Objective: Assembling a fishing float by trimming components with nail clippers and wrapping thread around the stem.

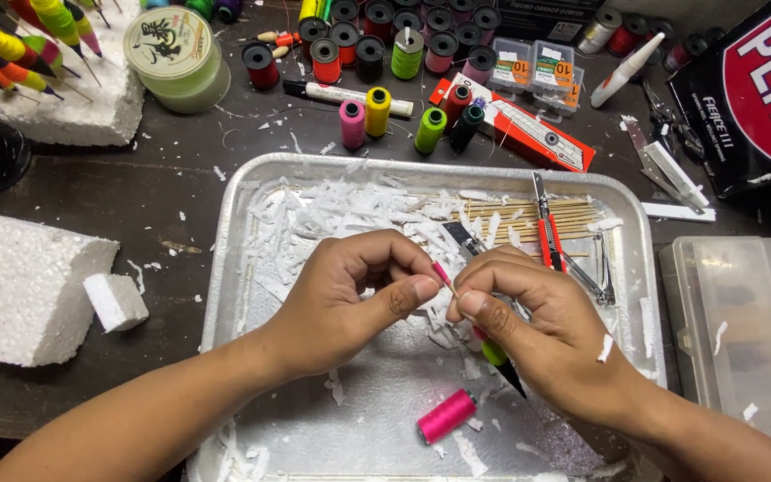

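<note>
Over a metal tray (225, 295) strewn with white foam shavings, both my hands pinch a thin stick with a pink wrapped section (442, 275). My left hand (350, 299) grips its upper end between thumb and forefinger. My right hand (537, 330) holds the rest; a green and black pointed end (501, 361) pokes out below the palm. A pink thread spool (445, 416) lies on the tray just below my hands. Bamboo sticks (528, 214) and a red-handled craft knife (546, 234) lie at the tray's far side.
White foam blocks (24, 286) sit left of the tray, one (82, 98) stuck with painted floats. Many thread spools (385, 54) and a line spool (176, 54) crowd the back. A clear plastic box (742, 339) stands right, a dark carton (751, 98) behind it.
</note>
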